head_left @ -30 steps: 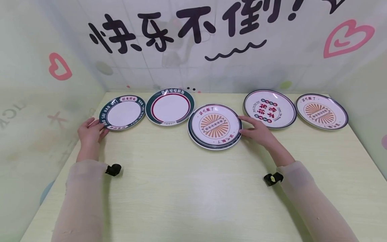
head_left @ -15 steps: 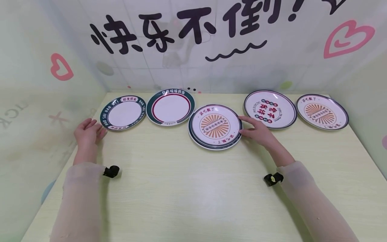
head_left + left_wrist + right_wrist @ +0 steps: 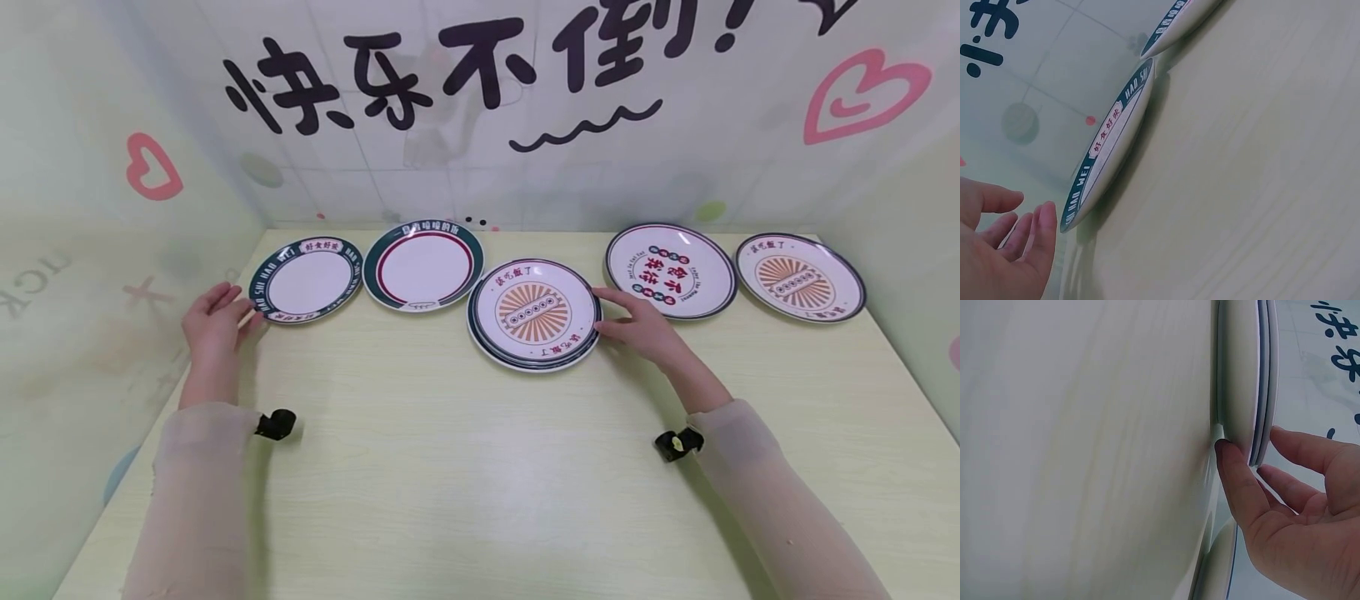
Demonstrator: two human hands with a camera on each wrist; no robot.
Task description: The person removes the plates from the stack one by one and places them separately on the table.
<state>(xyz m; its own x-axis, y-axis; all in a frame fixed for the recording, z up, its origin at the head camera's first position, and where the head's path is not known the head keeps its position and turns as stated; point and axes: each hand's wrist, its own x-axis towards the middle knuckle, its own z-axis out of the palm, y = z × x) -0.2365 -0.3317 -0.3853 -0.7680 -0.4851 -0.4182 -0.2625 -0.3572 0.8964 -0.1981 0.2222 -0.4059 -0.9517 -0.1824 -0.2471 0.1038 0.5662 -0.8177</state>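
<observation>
Right grip (image 3: 637,327) is pinching a round, white-topped, glossy plate stack (image 3: 532,312) toward the far edge of the worktop (image 3: 450,467), presumably steadying it. Left grip (image 3: 215,321) is curving loosely, empty, beside a round green-rimmed plate (image 3: 307,281).

The head view was bright and evenly lit, with pale glare on the table (image 3: 480,467) and soft shadows beside both sleeves (image 3: 197,500). The left wall (image 3: 67,208) appeared hazy. Both wrist views were dimmer; in the left, a diffuse shadow ran along the nearest plate (image 3: 1110,147).
</observation>
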